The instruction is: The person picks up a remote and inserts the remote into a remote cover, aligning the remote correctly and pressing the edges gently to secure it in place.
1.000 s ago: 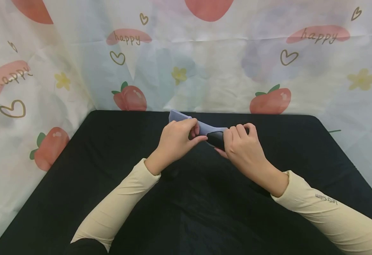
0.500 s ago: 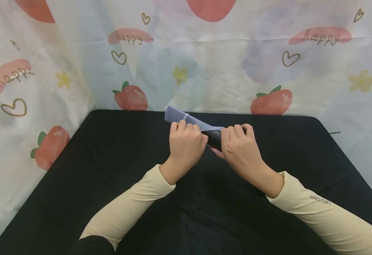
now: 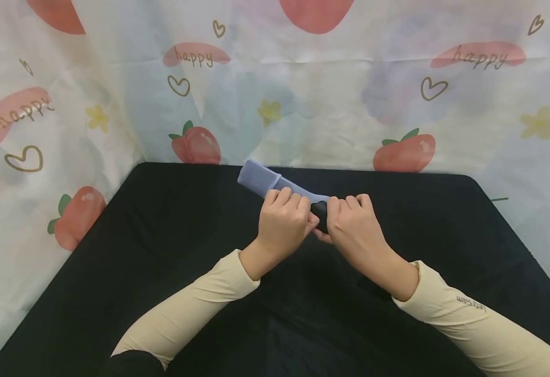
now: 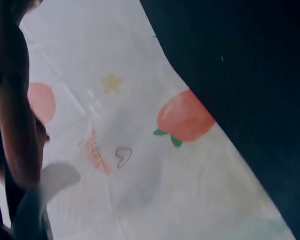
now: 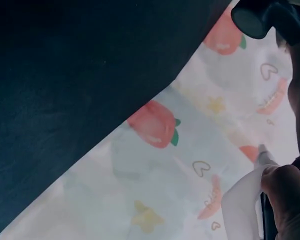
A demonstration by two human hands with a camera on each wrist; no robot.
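Note:
A long periwinkle-blue plastic tool with a broad, flat left end is held slantwise over the far part of the table. A black part of it shows between my hands; the frames do not show its exact kind. My left hand grips it near the middle, fingers curled over the top. Close beside it, my right hand grips the right end, which is hidden in the fist. Dim in the right wrist view, a pale curved section sits by the right hand's thumb.
A black cloth covers the table, its far edge just behind the tool. Beyond stands a pale curtain printed with fruit, hearts and flowers, wrapping round the left and right sides too.
My left hand has gone from a pinch with thumb stretched out to curling its fingers over the tool. It has shifted right, nearer my right hand, and more of the flat blue end shows.

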